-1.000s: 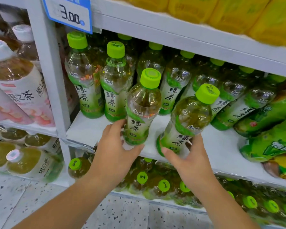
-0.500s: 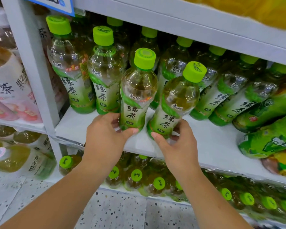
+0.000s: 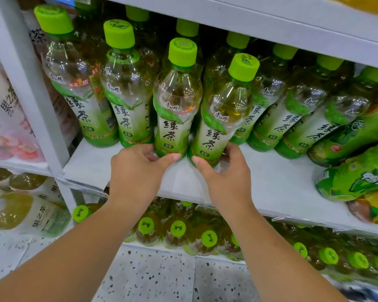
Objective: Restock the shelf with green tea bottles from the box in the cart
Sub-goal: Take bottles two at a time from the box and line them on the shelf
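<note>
Gripping the left bottle (image 3: 176, 110) low with the left hand (image 3: 138, 171) and the right bottle (image 3: 224, 118) with the right hand (image 3: 226, 177), both green teas upright on the shelf (image 3: 277, 186), right by the far row (image 3: 268, 110).

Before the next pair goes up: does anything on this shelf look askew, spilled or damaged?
Nothing spilled or damaged. The bottle in the right hand leans rightward, but so do its neighbours; likely the wide-angle lens.

From my remote feed I see lime-green caps (image 3: 182, 52) on clear green tea bottles (image 3: 177, 99) of pale yellow-green liquid, their labels (image 3: 170, 132) white shading to leaf green with dark characters. Shelf (image 3: 271, 182) pale grey; floor (image 3: 157, 277) light grey, speckled with dark flecks.
</note>
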A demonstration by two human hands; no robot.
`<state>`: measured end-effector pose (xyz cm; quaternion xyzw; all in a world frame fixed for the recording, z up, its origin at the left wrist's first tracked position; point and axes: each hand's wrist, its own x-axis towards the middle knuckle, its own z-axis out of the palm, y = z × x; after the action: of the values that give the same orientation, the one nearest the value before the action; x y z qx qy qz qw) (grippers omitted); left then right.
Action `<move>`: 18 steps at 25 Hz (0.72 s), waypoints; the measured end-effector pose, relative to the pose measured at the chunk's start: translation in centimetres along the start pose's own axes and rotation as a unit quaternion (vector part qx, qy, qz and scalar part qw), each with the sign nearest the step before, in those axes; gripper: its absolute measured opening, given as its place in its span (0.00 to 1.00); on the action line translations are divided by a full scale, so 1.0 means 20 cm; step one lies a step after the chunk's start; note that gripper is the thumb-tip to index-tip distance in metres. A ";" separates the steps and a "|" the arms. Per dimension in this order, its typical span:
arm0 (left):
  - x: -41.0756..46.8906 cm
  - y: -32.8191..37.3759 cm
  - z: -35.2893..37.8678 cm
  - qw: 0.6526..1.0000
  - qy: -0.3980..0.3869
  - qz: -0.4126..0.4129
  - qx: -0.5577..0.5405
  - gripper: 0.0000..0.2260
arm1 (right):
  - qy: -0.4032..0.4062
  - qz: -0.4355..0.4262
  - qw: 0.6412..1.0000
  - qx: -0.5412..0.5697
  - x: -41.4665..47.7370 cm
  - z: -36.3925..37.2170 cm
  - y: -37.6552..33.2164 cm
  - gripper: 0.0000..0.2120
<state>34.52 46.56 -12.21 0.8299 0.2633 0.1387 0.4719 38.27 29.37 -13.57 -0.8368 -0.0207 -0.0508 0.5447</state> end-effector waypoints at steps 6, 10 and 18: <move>0.00 0.00 0.02 0.998 0.028 -0.048 -0.014 0.19 | 0.023 -0.004 1.000 -0.018 0.01 0.03 0.01 0.29; 0.02 -0.01 0.02 0.998 0.011 -0.062 -0.024 0.18 | 0.009 -0.008 0.998 -0.057 0.00 0.03 0.03 0.32; 0.04 0.00 0.00 0.993 -0.016 -0.098 -0.064 0.17 | -0.044 -0.006 0.995 -0.085 0.00 0.00 0.03 0.29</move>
<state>35.25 47.05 -12.33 0.7704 0.3265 0.0946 0.5394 38.39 29.14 -14.10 -0.8813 -0.0457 -0.0186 0.4700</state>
